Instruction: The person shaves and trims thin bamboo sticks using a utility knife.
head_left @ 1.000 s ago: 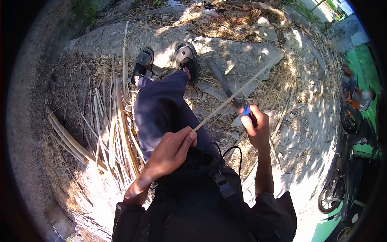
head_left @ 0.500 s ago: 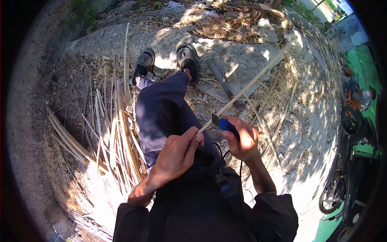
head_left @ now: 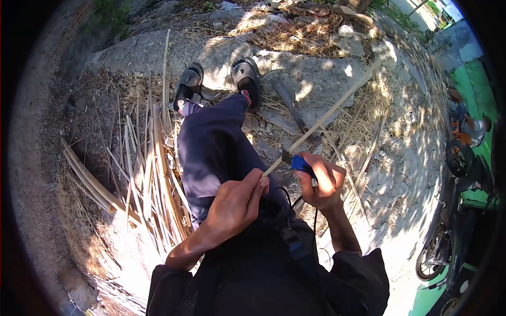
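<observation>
A long pale strip (head_left: 331,111) slants from my lap up to the right over the stone slab. My left hand (head_left: 235,203) pinches its near end between thumb and fingers. In my right hand (head_left: 322,181) is a blue-handled cutter (head_left: 302,164), gripped by the handle. Its dark blade touches or lies very close to the strip, a little beyond my left fingertips. Beneath the strip, a long dark blade-like tool (head_left: 291,108) lies on the ground and slab.
Several pale split strips (head_left: 153,174) lie left of my legs, with thicker curved pieces (head_left: 92,181) farther left. A stone slab (head_left: 211,50) crosses beyond my shoes. At far right are a motorcycle (head_left: 436,253) and a person (head_left: 476,129).
My right hand has come left and down from beside the strip, bringing the cutter's blade to it. My left hand has shifted slightly right, and the strip has tilted a little steeper.
</observation>
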A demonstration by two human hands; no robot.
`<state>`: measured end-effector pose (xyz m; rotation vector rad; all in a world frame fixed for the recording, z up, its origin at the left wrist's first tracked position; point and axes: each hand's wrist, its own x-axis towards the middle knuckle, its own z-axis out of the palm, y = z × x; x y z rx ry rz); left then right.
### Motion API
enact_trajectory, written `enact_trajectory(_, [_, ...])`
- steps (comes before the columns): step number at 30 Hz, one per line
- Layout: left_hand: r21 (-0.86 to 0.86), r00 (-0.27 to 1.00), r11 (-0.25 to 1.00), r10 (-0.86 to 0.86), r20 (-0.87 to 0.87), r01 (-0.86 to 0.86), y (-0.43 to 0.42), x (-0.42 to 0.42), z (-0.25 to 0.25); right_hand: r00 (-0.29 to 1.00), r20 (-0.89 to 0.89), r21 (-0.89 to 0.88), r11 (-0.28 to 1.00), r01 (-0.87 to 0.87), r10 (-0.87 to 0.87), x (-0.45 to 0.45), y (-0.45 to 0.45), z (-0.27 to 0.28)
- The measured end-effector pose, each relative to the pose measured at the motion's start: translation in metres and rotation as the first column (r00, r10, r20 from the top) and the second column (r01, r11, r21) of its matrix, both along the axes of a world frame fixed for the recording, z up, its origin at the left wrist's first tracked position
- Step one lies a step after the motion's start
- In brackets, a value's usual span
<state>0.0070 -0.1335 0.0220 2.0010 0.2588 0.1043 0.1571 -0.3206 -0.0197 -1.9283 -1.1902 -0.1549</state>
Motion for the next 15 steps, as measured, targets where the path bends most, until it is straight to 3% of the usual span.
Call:
enact_trajectory(2, [-0.004, 0.999, 1.0, 0.015, 0.032, -0.015, -0.003, -0.005, -0.005, 0.942, -0.034, 0.044, 0.941, 0.336, -0.335, 0.013, -0.006, -0.001])
enact_trajectory(4, [-0.049, 0.999, 0.999, 0.007, 0.033, -0.005, -0.006, -0.013, -0.01, 0.868, -0.136, -0.007, 0.877, 0.481, -0.477, 0.036, -0.021, 0.007])
enact_trajectory(6, [-0.039, 1.0, 0.999, 0.009, 0.014, -0.009, -0.003, -0.014, -0.01, 0.866, -0.158, 0.006, 0.877, 0.481, -0.474, 0.035, -0.026, 0.001])
enact_trajectory(8, [-0.033, 1.0, 0.999, 0.016, -0.006, -0.016, -0.003, -0.014, -0.011, 0.95, -0.194, -0.028, 0.969, 0.245, -0.245, 0.019, -0.026, 0.002])
enact_trajectory(9, [-0.04, 0.999, 0.998, 0.04, -0.002, -0.04, -0.004, -0.012, -0.012, 0.99, -0.049, 0.055, 0.989, 0.134, -0.131, 0.014, -0.019, -0.004])
enact_trajectory(10, [-0.045, 0.998, 0.997, 0.065, 0.004, -0.065, -0.004, -0.01, -0.012, 0.995, -0.092, 0.001, 0.999, 0.034, -0.034, 0.008, -0.015, -0.003])
enact_trajectory(15, [-0.109, 0.994, 0.989, 0.096, -0.054, -0.101, -0.009, -0.008, -0.004, 0.997, -0.055, -0.028, 0.998, -0.06, 0.059, -0.004, -0.006, -0.013])
